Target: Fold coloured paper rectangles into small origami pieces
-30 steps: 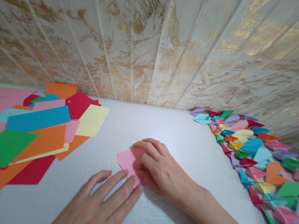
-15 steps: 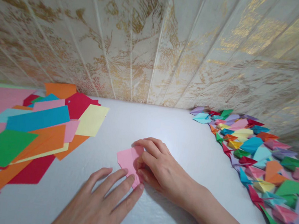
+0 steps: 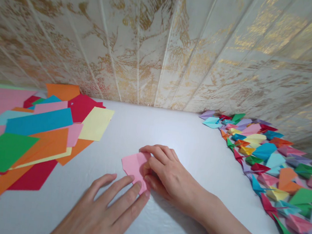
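A small pink sheet of folded paper lies on the white table in front of me. My right hand curls over its right side, with thumb and index finger closed together on the paper. The other right fingers reach over the sheet's far edge. From the near left, my left hand lies with its fingers spread, and several fingertips rest on the lower edge of the pink paper. The part of the sheet under my right fingers is hidden.
Loose coloured paper sheets, a green one among them, overlap on the left. Many small folded paper pieces, such as an orange one, spread along the right side. A patterned white-and-gold wall rises behind the white table.
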`<action>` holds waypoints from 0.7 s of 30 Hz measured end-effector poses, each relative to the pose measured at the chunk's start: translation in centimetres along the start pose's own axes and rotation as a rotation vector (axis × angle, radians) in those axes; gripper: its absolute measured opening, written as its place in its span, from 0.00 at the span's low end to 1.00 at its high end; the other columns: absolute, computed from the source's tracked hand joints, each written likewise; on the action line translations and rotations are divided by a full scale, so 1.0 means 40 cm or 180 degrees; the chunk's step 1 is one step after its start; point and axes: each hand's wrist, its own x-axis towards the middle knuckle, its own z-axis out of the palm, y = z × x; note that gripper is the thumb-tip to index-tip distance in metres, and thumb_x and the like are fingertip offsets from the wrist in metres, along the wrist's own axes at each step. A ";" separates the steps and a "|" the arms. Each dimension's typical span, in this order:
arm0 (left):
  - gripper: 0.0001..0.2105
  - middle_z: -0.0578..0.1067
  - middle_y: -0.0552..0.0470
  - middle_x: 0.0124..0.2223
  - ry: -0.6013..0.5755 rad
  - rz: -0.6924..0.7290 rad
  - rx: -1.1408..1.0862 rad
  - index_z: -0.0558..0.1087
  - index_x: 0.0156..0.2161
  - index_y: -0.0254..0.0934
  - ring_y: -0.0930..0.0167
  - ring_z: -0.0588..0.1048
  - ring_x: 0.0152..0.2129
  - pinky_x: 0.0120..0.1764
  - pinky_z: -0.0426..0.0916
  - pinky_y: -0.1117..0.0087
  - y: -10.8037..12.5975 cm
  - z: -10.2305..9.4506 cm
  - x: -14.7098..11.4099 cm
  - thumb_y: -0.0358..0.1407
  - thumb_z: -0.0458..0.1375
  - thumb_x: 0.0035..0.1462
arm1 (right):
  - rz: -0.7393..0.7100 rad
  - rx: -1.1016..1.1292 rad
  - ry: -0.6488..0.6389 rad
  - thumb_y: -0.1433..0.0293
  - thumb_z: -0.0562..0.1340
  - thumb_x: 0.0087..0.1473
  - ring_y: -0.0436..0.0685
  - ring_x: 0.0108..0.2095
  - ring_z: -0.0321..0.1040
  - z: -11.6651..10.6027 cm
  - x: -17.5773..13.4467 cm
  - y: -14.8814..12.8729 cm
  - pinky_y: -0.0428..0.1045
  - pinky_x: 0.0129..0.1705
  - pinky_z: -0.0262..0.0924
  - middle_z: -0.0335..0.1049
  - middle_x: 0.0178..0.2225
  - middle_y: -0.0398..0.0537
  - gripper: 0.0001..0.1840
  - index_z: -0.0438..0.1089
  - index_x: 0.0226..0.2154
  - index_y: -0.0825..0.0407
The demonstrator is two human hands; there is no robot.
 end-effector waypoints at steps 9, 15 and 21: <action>0.25 0.76 0.51 0.54 -0.0049 -0.0010 0.0054 0.66 0.60 0.43 0.61 0.67 0.52 0.59 0.49 0.56 0.001 -0.009 0.001 0.48 0.53 0.60 | 0.0114 0.0316 -0.0059 0.76 0.60 0.60 0.61 0.59 0.56 -0.012 -0.014 -0.004 0.59 0.60 0.54 0.61 0.60 0.57 0.11 0.65 0.46 0.53; 0.26 0.76 0.52 0.55 -0.0078 -0.0026 0.0029 0.65 0.61 0.43 0.61 0.67 0.53 0.60 0.48 0.56 0.000 -0.004 -0.005 0.49 0.52 0.60 | 0.0185 0.0401 -0.0069 0.75 0.61 0.60 0.62 0.63 0.52 -0.010 -0.020 -0.003 0.60 0.63 0.52 0.56 0.63 0.59 0.20 0.63 0.54 0.54; 0.26 0.75 0.50 0.56 -0.0002 0.0052 0.0002 0.66 0.61 0.41 0.60 0.67 0.54 0.60 0.48 0.54 -0.002 -0.010 -0.005 0.51 0.49 0.63 | 0.0273 0.0438 -0.0079 0.74 0.61 0.61 0.63 0.64 0.50 -0.007 -0.021 -0.001 0.60 0.64 0.52 0.55 0.64 0.61 0.23 0.61 0.57 0.56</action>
